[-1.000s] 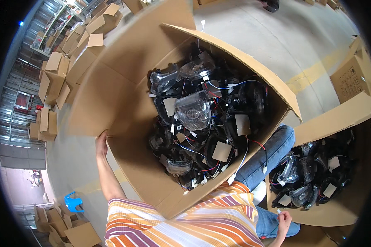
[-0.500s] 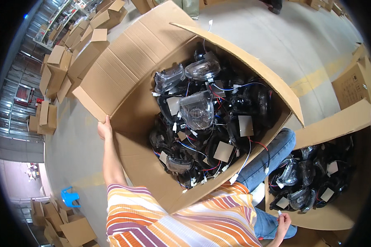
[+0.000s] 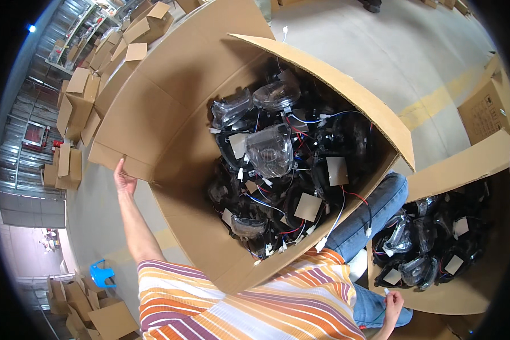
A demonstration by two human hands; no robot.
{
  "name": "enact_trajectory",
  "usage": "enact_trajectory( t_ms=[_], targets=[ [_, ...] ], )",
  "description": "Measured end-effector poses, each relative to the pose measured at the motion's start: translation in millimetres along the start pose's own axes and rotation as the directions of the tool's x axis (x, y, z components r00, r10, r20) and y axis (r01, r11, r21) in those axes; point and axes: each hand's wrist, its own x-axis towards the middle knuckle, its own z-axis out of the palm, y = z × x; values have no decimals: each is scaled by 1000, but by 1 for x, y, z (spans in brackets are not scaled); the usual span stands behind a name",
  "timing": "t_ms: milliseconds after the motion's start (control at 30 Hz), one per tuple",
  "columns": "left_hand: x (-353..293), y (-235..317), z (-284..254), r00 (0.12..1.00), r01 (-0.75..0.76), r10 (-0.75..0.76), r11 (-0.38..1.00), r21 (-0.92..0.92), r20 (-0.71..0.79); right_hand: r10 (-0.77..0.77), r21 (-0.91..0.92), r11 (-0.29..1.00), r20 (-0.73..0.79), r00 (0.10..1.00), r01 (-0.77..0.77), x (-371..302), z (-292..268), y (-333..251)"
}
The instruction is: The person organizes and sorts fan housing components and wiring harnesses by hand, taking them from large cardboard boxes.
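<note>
A large cardboard box (image 3: 192, 221) stands open in front of me, filled with black lamp units that have clear covers (image 3: 271, 152), pale square pads and coloured wires with white plugs. At its left corner, my left hand (image 3: 126, 180) grips the edge of a wide flap (image 3: 136, 107), the thumb on the inner face and the other fingers mostly hidden behind. My right hand (image 3: 392, 307) is low on the right, by my knee, closed on a thin wire whose small white plug (image 3: 386, 290) sticks up past the fingers. That wire's other end cannot be made out.
A second open box (image 3: 459, 303) with similar lamp units (image 3: 416, 269) stands at my right. Another flap (image 3: 345, 79) juts up along the far right side. Several cardboard boxes (image 3: 76, 107) line the left, and a blue stool (image 3: 102, 275) stands on the floor.
My left hand has moved left and slightly down, swinging the flap outward with it. My right hand keeps its grip on the wire and has barely shifted.
</note>
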Motion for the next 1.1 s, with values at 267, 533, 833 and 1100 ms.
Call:
enact_trajectory(
  t_ms=[267,533,833,1100],
  targets=[
    [-29,117,-39,883,71,-253,904,421,396,21,-74,997,116,993,-12,5,7,-15],
    [-53,101,213,837,-485,-289,-1,874,465,-44,-22,999,98,994,47,0,9,-31],
    [-115,-27,232,295,-536,226,-765,357,928,-73,61,995,11,997,72,-6,10,5],
    [-70,-3,240,293,-615,350,-644,456,890,-81,41,996,11,997,81,0,16,-8]
  ],
)
